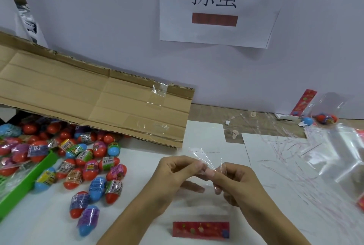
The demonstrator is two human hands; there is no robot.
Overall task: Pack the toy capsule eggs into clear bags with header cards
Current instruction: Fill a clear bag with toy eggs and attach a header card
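Film as thin as this clear bag (199,201) looks limp, light and slippery, best taken at its mouth edges. Left hand (173,178) and right hand (236,181) both pinch that mouth between them, its red header card (201,229) nearest the wrists. Capsule eggs (86,168) lie left of the left hand. Above, a wall sign (216,4) reads "拣蛋"; the egg labels are too blurred to read.

You pinched thin clear glossy plastic bag (202,191), film crinkled, with left hand (177,174) and right hand (236,179). Your red printed paper header card (201,230) looked smooth. Egg-shaped red and blue plastic capsules (92,170) were glossy, shrink-wrapped. Brown corrugated cardboard sheet (88,95) was matt, rough-edged, patched with shiny tape. Green plastic tray (29,178) was smooth.
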